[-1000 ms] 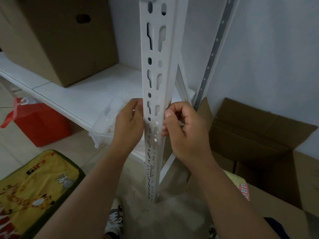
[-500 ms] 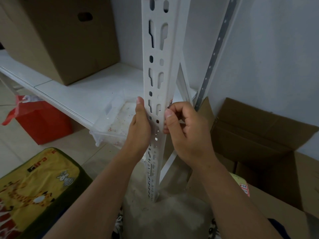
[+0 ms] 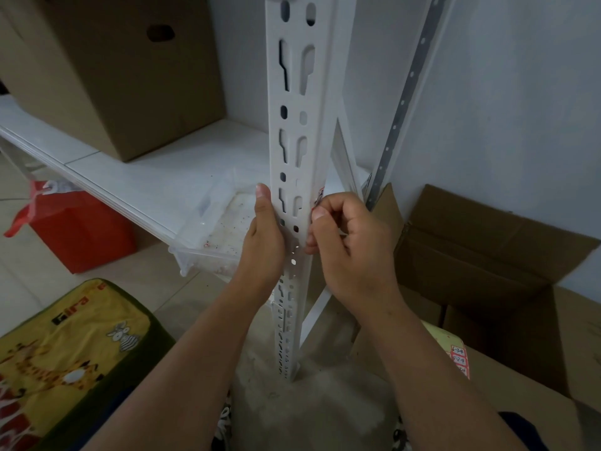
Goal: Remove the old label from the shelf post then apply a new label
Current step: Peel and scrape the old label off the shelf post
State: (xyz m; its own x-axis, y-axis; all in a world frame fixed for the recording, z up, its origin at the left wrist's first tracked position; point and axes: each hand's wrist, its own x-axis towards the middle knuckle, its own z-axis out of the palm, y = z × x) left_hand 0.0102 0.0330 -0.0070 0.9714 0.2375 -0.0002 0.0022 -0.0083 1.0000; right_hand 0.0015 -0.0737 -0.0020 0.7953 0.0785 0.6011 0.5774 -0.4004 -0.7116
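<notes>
A white slotted shelf post (image 3: 297, 125) stands upright in the middle of the view. My left hand (image 3: 264, 237) lies flat against the post's left edge with its thumb straight up along it. My right hand (image 3: 344, 245) is at the post's right side with curled fingers, its thumb and forefinger pinching at a small red-and-white label (image 3: 320, 194) stuck on the post's side face. Most of the label is hidden behind the post's corner and my fingers. A sheet of red-and-white labels (image 3: 460, 356) lies on a box at the lower right.
A white shelf (image 3: 136, 177) carries a large closed cardboard box (image 3: 113, 70) and a clear plastic tray (image 3: 221, 222). An open cardboard box (image 3: 487, 255) sits right of the post. On the floor are a red bag (image 3: 78, 229) and a yellow cushion (image 3: 65, 353).
My left hand went from curled fingers on the post to lying flat along its left edge with the thumb up. My right hand stayed pinching at the label.
</notes>
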